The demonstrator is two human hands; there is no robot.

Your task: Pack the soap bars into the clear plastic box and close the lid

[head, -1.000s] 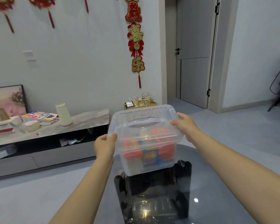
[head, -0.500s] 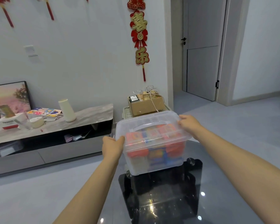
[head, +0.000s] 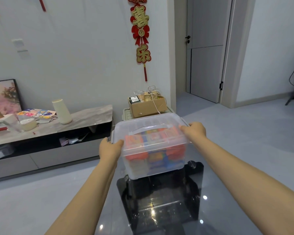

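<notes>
Both hands (head: 109,149) (head: 194,131) grip the box (head: 151,160) between them.

Box (head: 153,170): clear plastic, smooth, faintly frosted; lid (head: 148,128) same, slight sheen. Soap bars (head: 137,155) inside: glossy printed wrappers, orange and blue. Table (head: 219,192): dark glass, highly glossy, mirrors ceiling lights. At 10 o'clock, shelf (head: 85,119): polished marble-look stone. At 12 o'clock, carton (head: 148,107): matt brown cardboard. Floor (head: 32,192): smooth grey tile, soft sheen.
</notes>
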